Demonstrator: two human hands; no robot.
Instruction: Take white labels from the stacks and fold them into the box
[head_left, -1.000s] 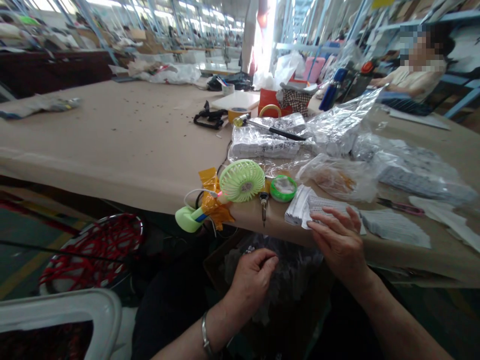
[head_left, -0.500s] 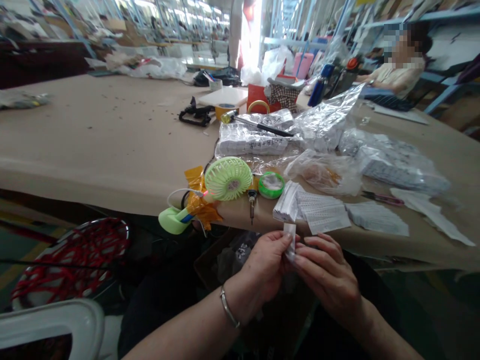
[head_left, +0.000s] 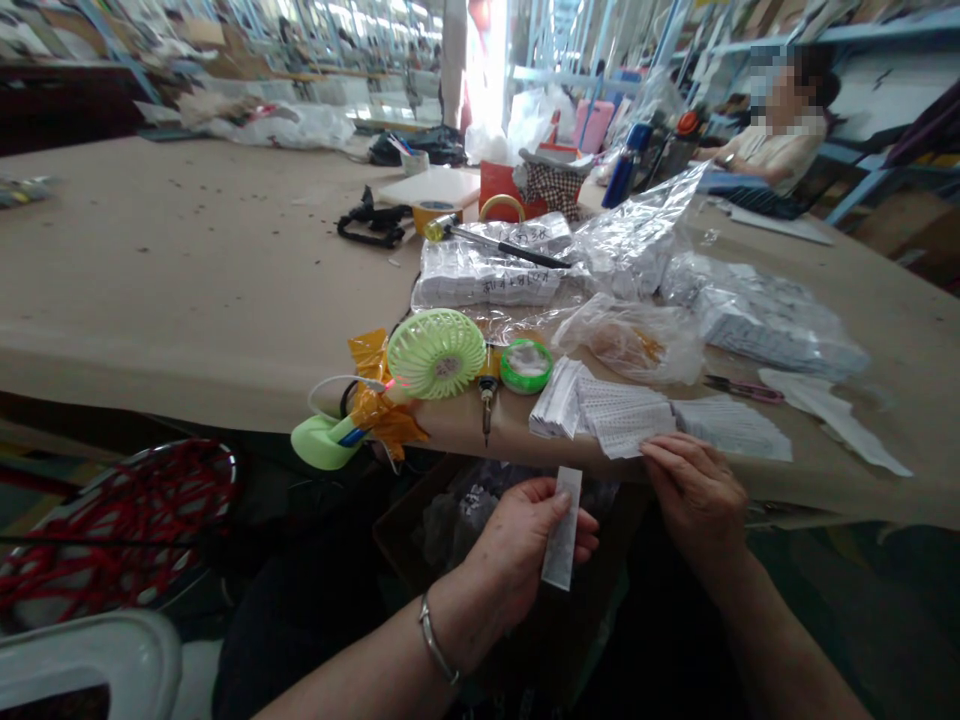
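Paper strip (head_left: 562, 528) upright, long axis vertical.

left hand (head_left: 525, 545) with a white paper strip (head_left: 563, 528), right hand (head_left: 694, 495) on the label stack (head_left: 622, 415) at the table edge (head_left: 225, 385)

A thin silver bangle (head_left: 439, 640) is worn behind the left hand (head_left: 517, 545). Both forearms are unsleeved, and dark clothing, possibly trousers, is seen below.

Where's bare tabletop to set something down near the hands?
Free: the wide tabletop left of the green fan, up to the black strap. Crowded: right of the fan, tape roll, label stacks and plastic bags pack it.
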